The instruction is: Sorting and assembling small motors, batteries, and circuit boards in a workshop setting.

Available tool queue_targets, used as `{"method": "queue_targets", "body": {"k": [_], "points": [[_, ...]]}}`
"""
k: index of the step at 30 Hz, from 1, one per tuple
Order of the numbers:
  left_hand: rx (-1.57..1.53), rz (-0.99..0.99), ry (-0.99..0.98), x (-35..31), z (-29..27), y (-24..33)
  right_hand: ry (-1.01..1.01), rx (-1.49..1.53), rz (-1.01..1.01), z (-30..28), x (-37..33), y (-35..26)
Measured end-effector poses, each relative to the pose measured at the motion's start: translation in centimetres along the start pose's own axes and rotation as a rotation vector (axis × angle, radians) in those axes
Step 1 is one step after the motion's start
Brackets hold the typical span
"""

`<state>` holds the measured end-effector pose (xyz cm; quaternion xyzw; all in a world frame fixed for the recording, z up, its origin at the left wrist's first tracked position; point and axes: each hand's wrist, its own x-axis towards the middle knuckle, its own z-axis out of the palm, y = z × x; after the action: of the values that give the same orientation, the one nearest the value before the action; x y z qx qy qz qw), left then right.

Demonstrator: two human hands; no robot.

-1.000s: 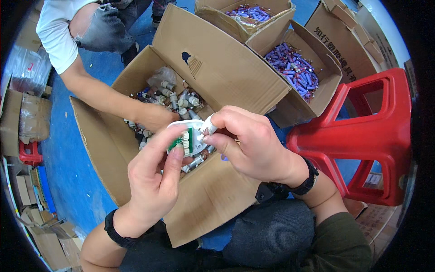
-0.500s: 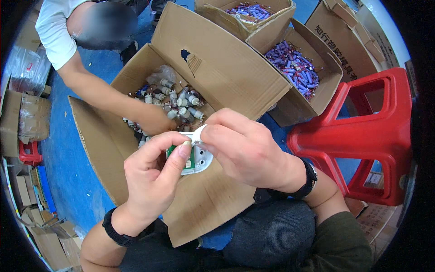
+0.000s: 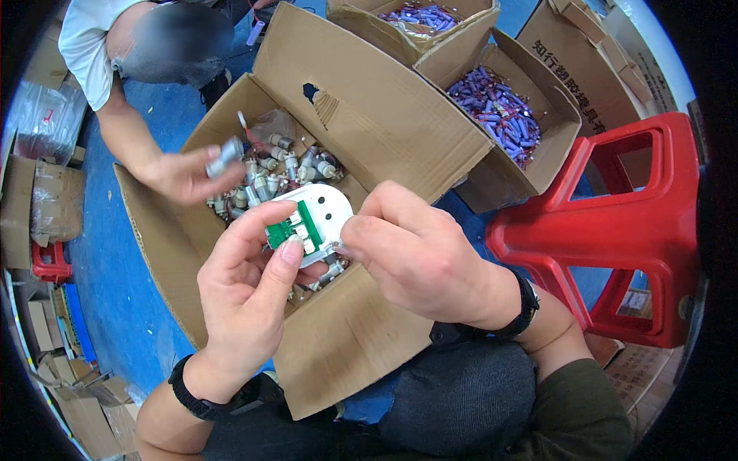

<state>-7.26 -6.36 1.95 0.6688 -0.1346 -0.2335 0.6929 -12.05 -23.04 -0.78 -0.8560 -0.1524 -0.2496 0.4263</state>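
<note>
My left hand (image 3: 250,269) grips a white plastic housing (image 3: 332,211) with rounded corners and small dark holes, the thumb pressed over a green circuit board (image 3: 296,229) that bears white connectors. My right hand (image 3: 407,250) is closed in a pinch at the housing's right edge. What its fingertips hold there is hidden. Beneath both hands stands an opened cardboard box (image 3: 369,100) with a heap of small grey-and-white motors (image 3: 273,173) inside. Over that heap a co-worker's hand (image 3: 188,175) holds one motor (image 3: 225,157), blurred by motion.
Further back, two cardboard boxes hold purple cylindrical cells with wires (image 3: 496,111). A red plastic stool (image 3: 607,223) lies tipped over at the right. Wrapped cartons (image 3: 58,200) are stacked at the left on the blue floor (image 3: 123,246).
The housing has turned in my left hand, exposing more of its white face and board. My right fingertips have moved lower along its edge. The co-worker's hand has lifted a motor from the box.
</note>
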Motion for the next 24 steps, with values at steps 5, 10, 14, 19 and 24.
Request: {"method": "queue_targets", "body": {"k": [5,10,14,19,24], "points": [[0.051,0.081,-0.016,0.1,-0.1,-0.3,-0.021,-0.030,-0.030,0.0,0.2,0.3],[0.179,0.268,-0.034,-0.1,0.1,-0.5,-0.019,-0.061,-0.059,-0.3,0.2,-0.2],[0.494,0.442,-0.054,0.3,-0.5,-0.9,-0.073,-0.187,-0.089,-0.2,0.2,0.0],[0.477,0.485,-0.025,-0.3,-0.1,-0.7,-0.056,-0.164,-0.112,-0.3,0.0,-0.5],[0.256,0.317,0.052,-0.3,0.9,0.1,0.089,-0.068,-0.138,-0.1,0.3,-0.1]]}}
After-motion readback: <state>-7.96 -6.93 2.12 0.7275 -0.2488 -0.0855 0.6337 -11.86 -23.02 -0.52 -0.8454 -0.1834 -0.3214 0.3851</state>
